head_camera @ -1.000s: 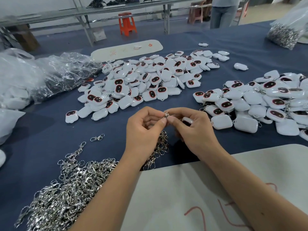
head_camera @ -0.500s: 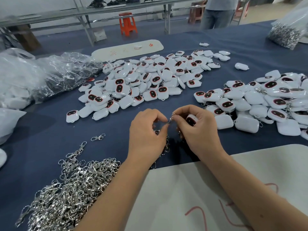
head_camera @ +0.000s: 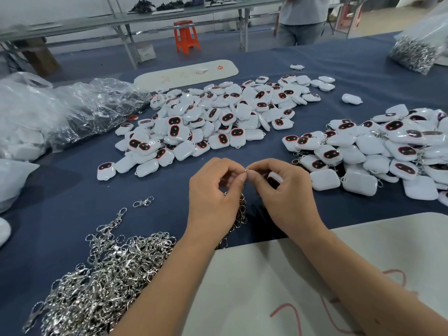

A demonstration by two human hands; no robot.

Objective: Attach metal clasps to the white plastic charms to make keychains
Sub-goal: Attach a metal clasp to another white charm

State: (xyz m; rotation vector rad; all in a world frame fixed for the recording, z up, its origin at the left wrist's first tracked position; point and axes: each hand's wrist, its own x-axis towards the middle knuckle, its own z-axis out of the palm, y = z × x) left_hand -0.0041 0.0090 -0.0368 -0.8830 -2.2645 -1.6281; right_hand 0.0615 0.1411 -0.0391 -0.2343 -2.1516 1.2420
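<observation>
Since half a second ago your hands have closed together, fingertips now meeting over the blue cloth [head_camera: 72, 187]. Your left hand [head_camera: 215, 192] pinches a small metal clasp [head_camera: 246, 170], with more clasps bunched beneath its palm. Your right hand [head_camera: 286, 190] pinches the same clasp while its curled fingers hold a white charm [head_camera: 275, 178], between both charm piles.

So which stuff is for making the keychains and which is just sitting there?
For the job:
left hand and right hand, pinching a small clasp
white charm in the right hand
pile of clasps
charm heap

Just lying about:
orange stool
crumpled plastic bags
white board
</observation>
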